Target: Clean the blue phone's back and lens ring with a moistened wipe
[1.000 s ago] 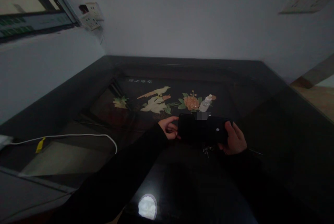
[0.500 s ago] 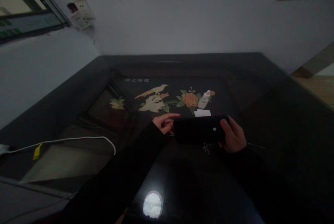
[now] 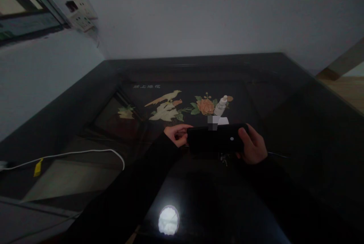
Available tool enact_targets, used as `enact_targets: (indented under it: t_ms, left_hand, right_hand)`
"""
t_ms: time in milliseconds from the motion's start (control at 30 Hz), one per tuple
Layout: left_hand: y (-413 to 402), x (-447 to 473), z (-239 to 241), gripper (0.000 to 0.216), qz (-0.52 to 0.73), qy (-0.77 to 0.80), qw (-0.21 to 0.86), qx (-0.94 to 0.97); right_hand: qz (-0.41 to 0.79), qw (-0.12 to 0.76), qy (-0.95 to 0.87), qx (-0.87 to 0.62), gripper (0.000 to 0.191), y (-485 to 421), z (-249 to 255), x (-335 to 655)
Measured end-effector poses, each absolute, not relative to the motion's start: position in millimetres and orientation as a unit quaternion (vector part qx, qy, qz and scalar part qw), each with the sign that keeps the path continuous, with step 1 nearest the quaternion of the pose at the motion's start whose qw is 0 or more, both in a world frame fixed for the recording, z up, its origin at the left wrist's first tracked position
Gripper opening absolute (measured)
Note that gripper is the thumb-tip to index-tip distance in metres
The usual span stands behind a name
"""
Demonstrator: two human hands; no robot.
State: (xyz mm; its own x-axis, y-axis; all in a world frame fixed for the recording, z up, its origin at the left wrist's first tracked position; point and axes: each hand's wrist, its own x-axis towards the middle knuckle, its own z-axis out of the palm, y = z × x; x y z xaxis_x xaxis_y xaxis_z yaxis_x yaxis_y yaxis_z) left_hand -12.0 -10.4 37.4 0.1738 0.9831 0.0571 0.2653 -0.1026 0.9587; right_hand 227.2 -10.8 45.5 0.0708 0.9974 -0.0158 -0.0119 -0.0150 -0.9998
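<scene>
Before you is the black glossy table (image 3: 284, 115), set against a pale wall, with a bird-and-flower picture (image 3: 165, 111) on its top. A white cable (image 3: 74, 152) curves across its left side. The black smartphone (image 3: 216, 139) is sideways between your hands, nearer you than the flowers; whether it touches the tabletop you cannot tell. Your right hand (image 3: 254, 145) is clamped on its right end, thumb across its face. Your left hand (image 3: 176, 134) has its fingers at the left end; how firmly, you cannot tell. Beyond the phone are a white-capped bottle (image 3: 220, 106) and white paper (image 3: 224, 120); just this side, a small metallic cluster (image 3: 224, 159), too dim to identify.
</scene>
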Motion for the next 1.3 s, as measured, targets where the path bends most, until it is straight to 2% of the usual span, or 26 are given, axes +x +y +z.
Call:
enact_targets:
  t_ms: [633, 767, 1000, 1300]
  left_hand:
    - [-10, -9, 39, 0.034, 0.392, 0.521, 0.312, 0.691]
    - [-11, -7, 39, 0.031, 0.411, 0.513, 0.338, 0.674]
    - [-12, -7, 38, 0.029, 0.444, 0.481, 0.449, 0.608]
    - [-11, -7, 37, 0.033, 0.463, 0.465, 0.479, 0.583]
  right_hand:
    - [0.487, 0.530, -0.456, -0.524, 0.031, -11, 58, 222]
    - [0.494, 0.532, -0.457, -0.514, 0.031, -10, 57, 224]
    - [0.516, 0.529, -0.437, -0.513, 0.031, -8, 53, 227]
    - [0.503, 0.542, -0.445, -0.505, 0.030, -9, 55, 226]
